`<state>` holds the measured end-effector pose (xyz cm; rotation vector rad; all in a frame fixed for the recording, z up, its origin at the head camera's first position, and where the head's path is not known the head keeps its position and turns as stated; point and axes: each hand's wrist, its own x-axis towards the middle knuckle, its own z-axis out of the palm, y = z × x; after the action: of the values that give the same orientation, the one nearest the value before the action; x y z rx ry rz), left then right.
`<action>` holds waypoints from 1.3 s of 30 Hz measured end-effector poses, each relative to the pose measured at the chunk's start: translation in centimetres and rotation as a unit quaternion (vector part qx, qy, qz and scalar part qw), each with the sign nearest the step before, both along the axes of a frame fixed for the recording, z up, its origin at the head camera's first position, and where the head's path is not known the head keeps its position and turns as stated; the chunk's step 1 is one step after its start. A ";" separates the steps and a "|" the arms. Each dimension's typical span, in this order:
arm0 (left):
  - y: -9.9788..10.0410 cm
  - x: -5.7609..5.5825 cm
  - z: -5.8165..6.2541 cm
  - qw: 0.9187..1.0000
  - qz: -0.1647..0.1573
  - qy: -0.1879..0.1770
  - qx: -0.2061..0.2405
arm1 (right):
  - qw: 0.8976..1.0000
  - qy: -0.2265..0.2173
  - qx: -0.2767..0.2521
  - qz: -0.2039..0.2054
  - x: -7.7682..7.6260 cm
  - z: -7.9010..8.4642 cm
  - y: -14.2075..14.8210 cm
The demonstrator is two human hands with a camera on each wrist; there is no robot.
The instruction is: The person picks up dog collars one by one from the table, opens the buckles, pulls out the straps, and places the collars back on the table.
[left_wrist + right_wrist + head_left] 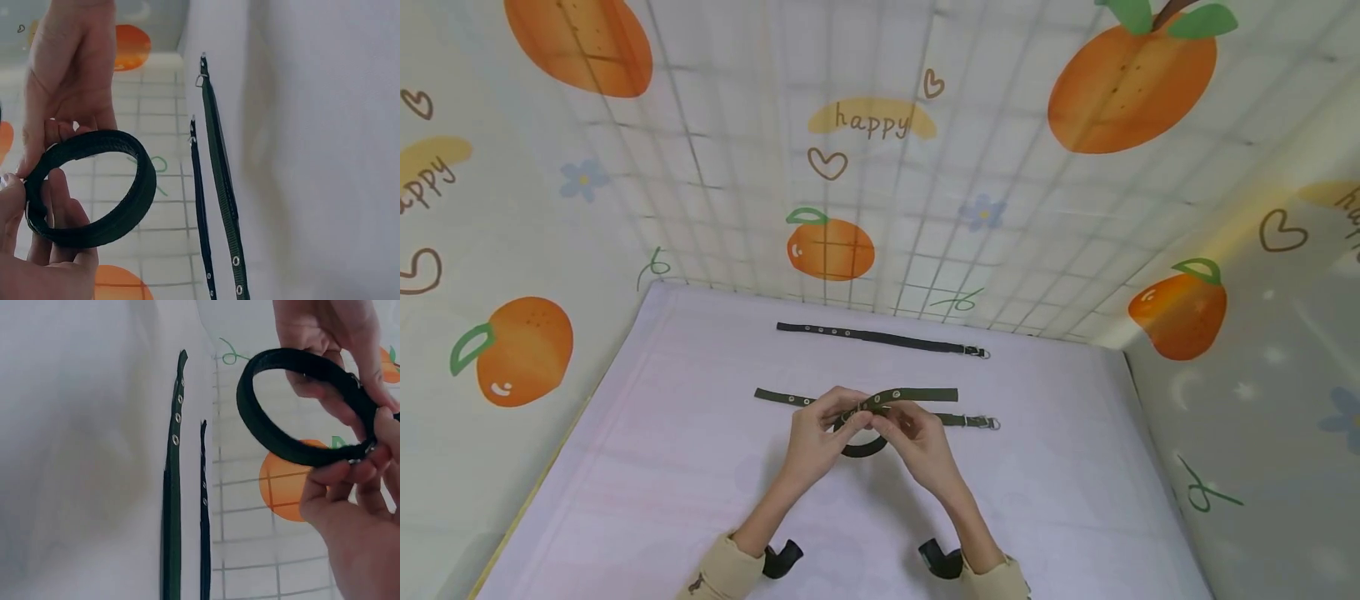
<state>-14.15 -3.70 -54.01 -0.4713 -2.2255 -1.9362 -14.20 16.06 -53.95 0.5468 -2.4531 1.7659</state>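
A dark green pet collar [862, 451] is bent into a loop and held up over the table by both hands. Its eyelet tail [925, 394] sticks out to the right past the fingers. My left hand [818, 433] pinches the collar near the overlap, thumb and fingers on the strap. From the other side, my right hand [921, 442] pinches it close to the buckle [370, 449]. In the left wrist view the loop [147, 187] hangs round and closed between the two hands. Fingers partly hide the buckle.
Behind the hands, a second green collar [973, 422] lies straight on the white table [700, 500]. Farther back, a black collar [902, 339] lies roughly parallel. A grid wall [880, 183] under printed cloth stands at the back. Black curved pieces [785, 560] sit by both wrists.
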 end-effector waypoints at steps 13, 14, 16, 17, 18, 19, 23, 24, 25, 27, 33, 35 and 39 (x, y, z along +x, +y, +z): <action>-0.7 -0.4 -0.2 0.998 -0.059 -0.035 -0.008 | 0.999 -0.034 -0.015 0.009 -0.2 0.4 0.0; -0.7 -0.5 -0.3 0.997 -0.064 -0.037 -0.006 | 0.999 -0.029 -0.015 0.011 -0.2 0.3 0.0; -0.7 -0.5 -0.3 0.997 -0.071 -0.044 -0.004 | 1.000 -0.009 0.003 0.006 -0.2 0.2 0.0; -0.7 -0.5 -0.3 0.996 -0.075 -0.048 -0.001 | 1.000 0.004 0.016 0.000 -0.2 0.1 -0.1; -0.7 -0.5 -0.3 0.996 -0.076 -0.054 -0.001 | 0.999 0.021 0.027 -0.004 -0.1 0.1 -0.1; -0.7 -0.5 -0.3 0.995 -0.077 -0.057 -0.001 | 0.999 0.036 0.039 -0.008 -0.1 0.1 -0.2; -0.5 -0.4 -0.3 0.995 -0.073 -0.061 -0.010 | 0.994 0.076 0.076 -0.019 0.0 0.2 -0.6; -0.5 -0.3 -0.3 0.996 -0.070 -0.060 -0.014 | 0.993 0.078 0.083 -0.019 0.1 0.3 -0.7; -0.4 -0.3 -0.2 0.996 -0.067 -0.058 -0.017 | 0.993 0.077 0.089 -0.019 0.1 0.3 -0.8; -0.4 -0.2 -0.1 0.996 -0.062 -0.056 -0.023 | 0.992 0.073 0.102 -0.022 0.2 0.4 -0.9; 0.0 0.2 -0.1 0.997 -0.043 -0.049 -0.036 | 0.992 0.059 0.109 -0.039 0.3 0.7 -1.1; 0.1 0.3 -0.1 0.998 -0.031 -0.039 -0.040 | 0.991 0.064 0.106 -0.051 0.3 0.6 -1.1; 0.4 0.5 0.0 0.999 -0.006 -0.008 -0.044 | 0.992 0.061 0.085 -0.071 0.2 0.4 -1.1</action>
<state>-13.70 -3.32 -54.04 -0.4835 -2.3307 -1.8593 -14.04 14.98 -53.56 0.4649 -2.5021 1.4369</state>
